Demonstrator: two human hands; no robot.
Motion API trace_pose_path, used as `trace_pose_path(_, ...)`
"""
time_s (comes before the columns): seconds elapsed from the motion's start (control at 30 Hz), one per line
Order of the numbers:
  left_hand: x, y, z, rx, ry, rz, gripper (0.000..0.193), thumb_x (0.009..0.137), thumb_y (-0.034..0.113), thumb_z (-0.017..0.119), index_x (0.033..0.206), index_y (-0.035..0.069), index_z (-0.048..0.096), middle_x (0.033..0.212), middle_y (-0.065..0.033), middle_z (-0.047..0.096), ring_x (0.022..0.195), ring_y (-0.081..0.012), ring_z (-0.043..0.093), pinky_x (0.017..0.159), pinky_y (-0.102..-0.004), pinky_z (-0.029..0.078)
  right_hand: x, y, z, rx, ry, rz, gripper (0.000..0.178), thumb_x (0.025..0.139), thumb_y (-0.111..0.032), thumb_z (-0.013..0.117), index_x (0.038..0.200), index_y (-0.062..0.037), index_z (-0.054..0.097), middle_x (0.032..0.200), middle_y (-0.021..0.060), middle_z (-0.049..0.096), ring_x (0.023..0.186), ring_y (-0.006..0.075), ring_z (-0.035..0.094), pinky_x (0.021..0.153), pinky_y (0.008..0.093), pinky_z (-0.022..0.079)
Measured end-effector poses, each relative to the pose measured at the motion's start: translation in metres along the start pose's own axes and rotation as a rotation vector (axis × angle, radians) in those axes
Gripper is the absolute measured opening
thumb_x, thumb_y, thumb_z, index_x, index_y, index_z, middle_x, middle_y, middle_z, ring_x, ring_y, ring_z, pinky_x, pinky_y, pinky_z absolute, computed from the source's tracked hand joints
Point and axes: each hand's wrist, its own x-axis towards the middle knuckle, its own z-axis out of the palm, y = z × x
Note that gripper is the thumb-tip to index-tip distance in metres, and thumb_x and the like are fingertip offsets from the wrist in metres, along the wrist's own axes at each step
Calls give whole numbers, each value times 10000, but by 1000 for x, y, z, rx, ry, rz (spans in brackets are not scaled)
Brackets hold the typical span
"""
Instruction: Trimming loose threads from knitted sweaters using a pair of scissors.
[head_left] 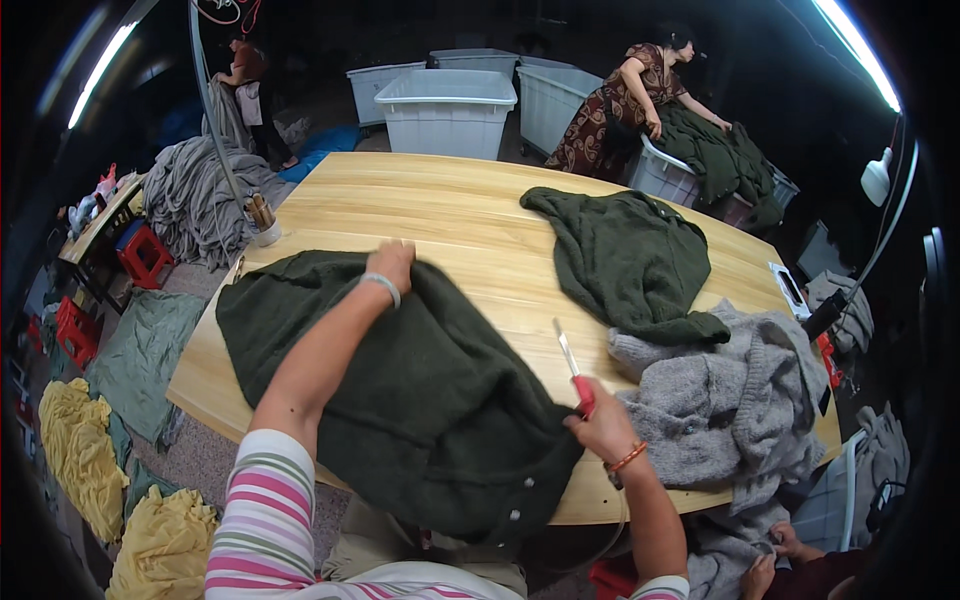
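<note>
A dark green knitted sweater [420, 390] lies spread over the near left of the table, part of it hanging past the front edge. My left hand [393, 264] is closed on its far edge, slightly blurred. In my right hand [606, 428] is a red-handled tool [583, 390] with a slim pale metal tip pointing up and away; its exact kind I cannot make out. That hand also touches the sweater's right corner. Two small light spots, perhaps buttons, show near the sweater's lower end. Beyond my right hand lies a second dark green sweater [630, 255], bunched up.
Grey knitwear [725, 390] is heaped on the right of the wooden table [400, 190]. A cup of tools [264, 225] stands at the left edge, a phone [790, 288] at the right. White bins [445, 115] stand behind; a person [640, 95] handles green garments. Another person's hands [775, 560] hold grey knitwear, lower right.
</note>
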Motion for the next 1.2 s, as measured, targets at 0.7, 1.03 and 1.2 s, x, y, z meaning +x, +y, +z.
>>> trace_pose_path(0.7,-167,-99,-48,-318,42,94,154,763,101,744,831,47,618,846,-111,596,835,-271,606,780,-367,500,-85,19,13,-74,-144,-205,558,769,-17,682,1284,-73,474,1064,226,626,1028,419,606,865,437,491)
trace_pose_path(1.03,-85,134,-7,-710,-35,300,327,821,297,725,999,44,621,917,-138,641,844,-285,643,753,-383,520,-97,15,29,8,-149,-262,494,794,-1,633,1259,-75,483,1076,209,606,1021,402,594,857,444,487)
trace_pose_path(1.2,-62,207,29,-369,-158,73,594,769,325,761,1233,91,474,1196,-193,486,1110,-395,527,904,-486,485,-108,22,27,-19,-189,-267,516,773,-14,642,1264,-91,503,1132,177,615,1042,391,600,864,427,495)
